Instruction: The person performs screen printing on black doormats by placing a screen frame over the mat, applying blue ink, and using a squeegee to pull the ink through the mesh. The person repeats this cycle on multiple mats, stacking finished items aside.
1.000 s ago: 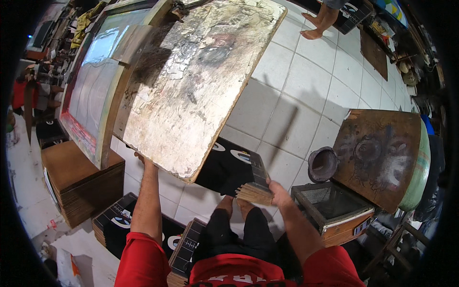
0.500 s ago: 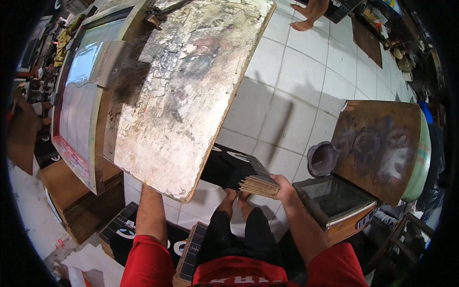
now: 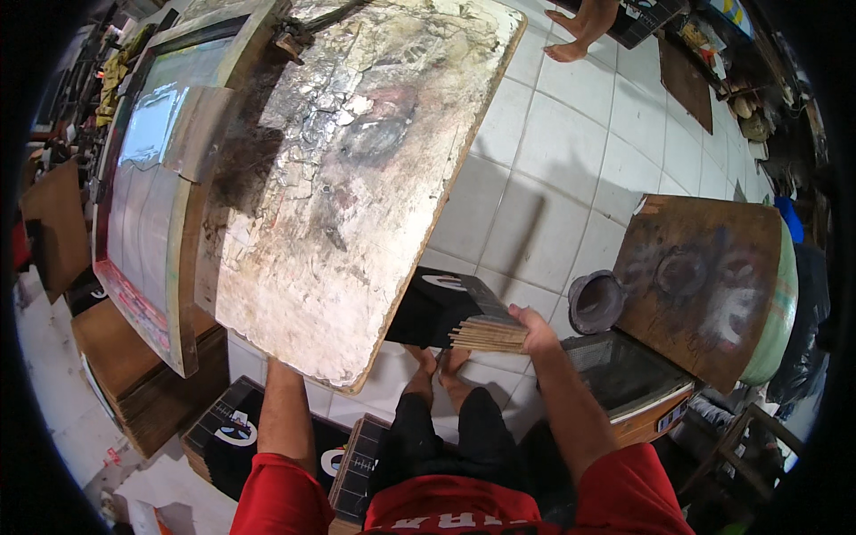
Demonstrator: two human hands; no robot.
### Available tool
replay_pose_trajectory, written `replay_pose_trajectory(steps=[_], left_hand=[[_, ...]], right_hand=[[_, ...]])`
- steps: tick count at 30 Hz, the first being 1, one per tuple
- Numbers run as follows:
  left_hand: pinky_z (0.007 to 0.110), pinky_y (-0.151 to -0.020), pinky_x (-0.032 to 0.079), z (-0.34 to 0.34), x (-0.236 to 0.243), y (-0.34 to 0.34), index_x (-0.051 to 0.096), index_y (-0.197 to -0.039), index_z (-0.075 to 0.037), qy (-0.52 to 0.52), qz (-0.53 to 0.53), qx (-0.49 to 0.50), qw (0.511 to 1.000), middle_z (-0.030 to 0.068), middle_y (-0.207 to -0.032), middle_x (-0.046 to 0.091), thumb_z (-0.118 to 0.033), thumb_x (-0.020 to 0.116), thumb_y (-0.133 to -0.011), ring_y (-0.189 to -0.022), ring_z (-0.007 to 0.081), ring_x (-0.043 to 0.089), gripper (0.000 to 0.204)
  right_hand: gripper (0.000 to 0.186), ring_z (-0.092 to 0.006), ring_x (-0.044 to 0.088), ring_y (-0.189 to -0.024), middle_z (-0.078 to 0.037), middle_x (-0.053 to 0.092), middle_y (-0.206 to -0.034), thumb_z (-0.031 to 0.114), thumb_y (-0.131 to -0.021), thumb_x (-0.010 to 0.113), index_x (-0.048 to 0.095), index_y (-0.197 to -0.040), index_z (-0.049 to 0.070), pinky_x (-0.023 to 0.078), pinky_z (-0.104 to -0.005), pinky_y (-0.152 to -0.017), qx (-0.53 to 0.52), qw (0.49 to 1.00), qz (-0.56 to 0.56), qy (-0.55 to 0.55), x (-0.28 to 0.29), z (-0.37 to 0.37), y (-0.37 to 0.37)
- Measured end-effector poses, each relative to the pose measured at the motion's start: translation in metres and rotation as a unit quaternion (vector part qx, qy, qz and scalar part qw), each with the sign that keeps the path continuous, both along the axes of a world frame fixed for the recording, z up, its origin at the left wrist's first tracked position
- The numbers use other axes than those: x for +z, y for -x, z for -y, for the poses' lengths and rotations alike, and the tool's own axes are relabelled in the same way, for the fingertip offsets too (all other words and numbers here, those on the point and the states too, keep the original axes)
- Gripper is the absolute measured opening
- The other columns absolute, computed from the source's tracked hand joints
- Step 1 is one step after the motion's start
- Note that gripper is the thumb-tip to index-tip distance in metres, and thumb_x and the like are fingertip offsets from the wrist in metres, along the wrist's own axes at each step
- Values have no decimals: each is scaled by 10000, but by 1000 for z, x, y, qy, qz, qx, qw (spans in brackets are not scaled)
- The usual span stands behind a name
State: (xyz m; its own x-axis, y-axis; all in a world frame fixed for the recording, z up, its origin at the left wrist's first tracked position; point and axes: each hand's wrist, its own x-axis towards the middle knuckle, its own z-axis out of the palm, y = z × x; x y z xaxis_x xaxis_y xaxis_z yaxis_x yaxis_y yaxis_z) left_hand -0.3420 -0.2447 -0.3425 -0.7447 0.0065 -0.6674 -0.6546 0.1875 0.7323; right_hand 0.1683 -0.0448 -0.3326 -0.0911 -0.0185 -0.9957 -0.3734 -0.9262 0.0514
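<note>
A framed printing screen [image 3: 147,192] leans at far left. Beside it, the large paint-crusted wooden board surface [image 3: 357,169] hides the left hand beneath its near edge, so I cannot tell its grip. The right hand [image 3: 535,332] clasps a stack of thin black-faced boards [image 3: 477,323] just below that edge, near a small dark pot [image 3: 596,301].

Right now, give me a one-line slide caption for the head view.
Person's right hand holds a stack of flat cards beside a paint-crusted board; left hand hidden under its edge.
</note>
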Motion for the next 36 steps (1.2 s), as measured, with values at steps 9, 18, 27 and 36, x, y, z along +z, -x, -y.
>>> replay_pose_trajectory(steps=[9, 18, 27, 36], left_hand=[[488, -1093, 471, 1, -7, -1, 470, -1362, -33, -15, 15, 18, 1000, 175, -1382, 574, -244, 641, -965, -1259, 326, 561, 481], [497, -1123, 450, 92, -26, -118, 489, -1392, -43, 29, 41, -26, 998, 156, -1408, 573, -255, 588, -1011, -1286, 316, 547, 447], [366, -1180, 336, 45, -38, -324, 513, -1479, -106, -137, 64, 25, 988, 82, -1515, 533, -396, 572, -1011, -1395, 275, 436, 553], [500, -997, 394, -36, 15, -342, 541, -1437, -217, 49, 79, 345, 934, 26, -1371, 606, -546, 624, -958, -1222, 232, 527, 587]], right_hand=[[456, -329, 638, -1179, -132, 657, -1321, 326, -1037, 545, 556, -1408, 60, 499, -473, -1054, 193, 979, 18, 56, -8, 41, -18], [739, -436, 492, -1344, -178, 458, -1535, 527, -995, 599, 324, -1550, 125, 431, -652, -1046, 322, 939, 36, 112, 2, -19, -11], [457, -226, 663, -942, -83, 660, -1088, 345, -997, 643, 596, -1372, 87, 584, -431, -758, 644, 722, 97, -231, 49, -336, -62], [370, -244, 718, -808, -135, 715, -1038, 316, -1027, 600, 611, -1289, 55, 578, -404, -655, 636, 680, 146, -335, 107, -543, -2]])
